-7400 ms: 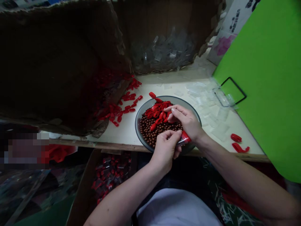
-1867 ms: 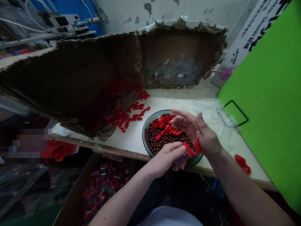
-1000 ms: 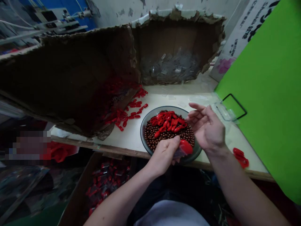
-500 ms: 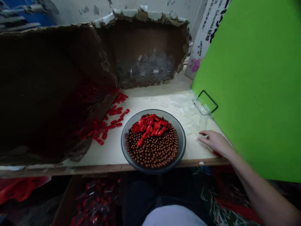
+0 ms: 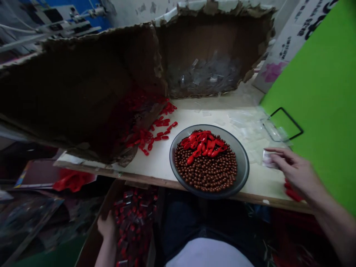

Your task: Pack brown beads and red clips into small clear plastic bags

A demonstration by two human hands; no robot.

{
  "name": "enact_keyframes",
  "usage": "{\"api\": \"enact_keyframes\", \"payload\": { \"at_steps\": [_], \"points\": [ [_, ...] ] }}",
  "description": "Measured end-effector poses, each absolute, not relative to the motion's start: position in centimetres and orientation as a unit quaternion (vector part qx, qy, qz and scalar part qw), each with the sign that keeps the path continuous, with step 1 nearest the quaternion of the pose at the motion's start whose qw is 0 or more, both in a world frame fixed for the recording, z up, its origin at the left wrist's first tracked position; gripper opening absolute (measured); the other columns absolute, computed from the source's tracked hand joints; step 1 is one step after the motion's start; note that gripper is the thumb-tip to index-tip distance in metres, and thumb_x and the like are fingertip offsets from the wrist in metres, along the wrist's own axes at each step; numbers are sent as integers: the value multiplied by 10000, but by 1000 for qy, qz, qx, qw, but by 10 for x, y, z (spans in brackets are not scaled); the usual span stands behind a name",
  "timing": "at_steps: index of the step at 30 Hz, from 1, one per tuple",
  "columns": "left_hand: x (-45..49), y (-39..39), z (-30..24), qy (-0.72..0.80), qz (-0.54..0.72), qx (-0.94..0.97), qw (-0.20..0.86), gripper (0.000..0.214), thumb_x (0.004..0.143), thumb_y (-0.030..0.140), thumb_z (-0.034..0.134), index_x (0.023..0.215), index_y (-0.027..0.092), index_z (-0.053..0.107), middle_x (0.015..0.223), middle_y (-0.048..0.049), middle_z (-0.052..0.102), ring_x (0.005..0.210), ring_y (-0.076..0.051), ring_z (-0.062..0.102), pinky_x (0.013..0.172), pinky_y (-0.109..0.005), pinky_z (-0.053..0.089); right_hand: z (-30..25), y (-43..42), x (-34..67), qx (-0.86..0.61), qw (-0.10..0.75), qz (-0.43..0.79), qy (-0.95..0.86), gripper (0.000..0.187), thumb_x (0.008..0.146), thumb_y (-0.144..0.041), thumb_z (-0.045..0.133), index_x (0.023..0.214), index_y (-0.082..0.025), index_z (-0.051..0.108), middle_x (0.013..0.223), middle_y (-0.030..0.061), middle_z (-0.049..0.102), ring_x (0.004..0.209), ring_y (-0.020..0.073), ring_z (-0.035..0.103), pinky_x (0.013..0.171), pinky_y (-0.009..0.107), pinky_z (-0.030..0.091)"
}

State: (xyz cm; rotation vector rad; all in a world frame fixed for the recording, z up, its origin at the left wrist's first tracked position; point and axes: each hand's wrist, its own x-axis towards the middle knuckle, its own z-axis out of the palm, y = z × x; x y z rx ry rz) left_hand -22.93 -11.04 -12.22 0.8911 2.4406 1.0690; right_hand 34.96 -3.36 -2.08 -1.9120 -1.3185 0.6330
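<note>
A grey bowl (image 5: 244,163) near the table's front edge holds brown beads (image 5: 211,174) with red plastic caps (image 5: 203,144) heaped on top. To its right, my right hand (image 5: 294,172) rests on the table and pinches a small clear plastic piece (image 5: 267,159) among other clear pieces. My left hand (image 5: 107,224) hangs below the table at the edge of a box of filled red-capped pieces (image 5: 133,218). Its fingers are lost in the dark.
A torn cardboard box (image 5: 83,92) on its side spills loose red caps (image 5: 155,131) onto the table. A second box (image 5: 205,76) at the back holds clear pieces. A green board (image 5: 319,92) stands along the right. Two red pieces (image 5: 292,193) lie by my right wrist.
My left hand left the bowl with the red-capped piece and went down to the box under the table. My right hand moved right and picked up a clear piece.
</note>
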Motion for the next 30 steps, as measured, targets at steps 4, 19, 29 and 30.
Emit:
{"api": "enact_keyframes", "payload": {
  "at_steps": [4,19,29,30],
  "points": [
    [-183,-82,-103,816,445,343,137,513,814,371,577,1290,218,463,1077,-22,628,1042,-227,604,869,-354,512,8,-15,292,-659,370,356,-549,358,812,-481,620,1095,-267,668,1069,57,689,860,224,669,756,380,550],
    [16,-16,-19,526,204,818,115,265,894,220,467,1101,205,632,1219,-105,590,1138,-264,536,964,-456,417,-9,0,244,-531,-7,157,-833,375,873,-324,531,1154,-102,641,1194,196,604,992,283,654,914,411,513],
    [17,-16,-18,549,169,813,100,436,885,226,445,1312,148,487,1426,-183,444,1265,-310,456,1034,-492,372,8,9,237,-449,-60,73,-889,151,908,-226,520,887,-215,669,837,52,641,697,178,652,559,258,436],
    [17,-16,-18,549,171,812,100,430,882,219,447,1304,154,495,1425,-181,444,1268,-311,455,1034,-492,374,13,12,239,-452,-65,56,-888,144,908,-211,521,873,-216,661,815,48,639,694,182,646,545,257,415]
  ]
}}
